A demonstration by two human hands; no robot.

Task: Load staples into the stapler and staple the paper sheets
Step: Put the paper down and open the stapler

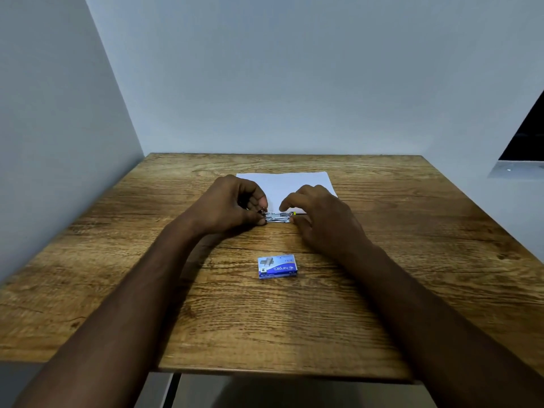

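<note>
Both hands hold the stapler (278,217): fingers of the left hand (229,206) curl round its left end, those of the right hand (322,220) pinch its right end (staple box (276,266) lies nearer).

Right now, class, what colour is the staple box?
Staple box: blue and white, head view.

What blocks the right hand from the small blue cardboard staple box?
Likely yes: the blue staple box sits unobstructed near the right hand, which first must release the silver metal stapler.

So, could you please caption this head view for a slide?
Left hand and right hand hold a metal stapler beside paper sheets; staple box lies nearer.
</note>
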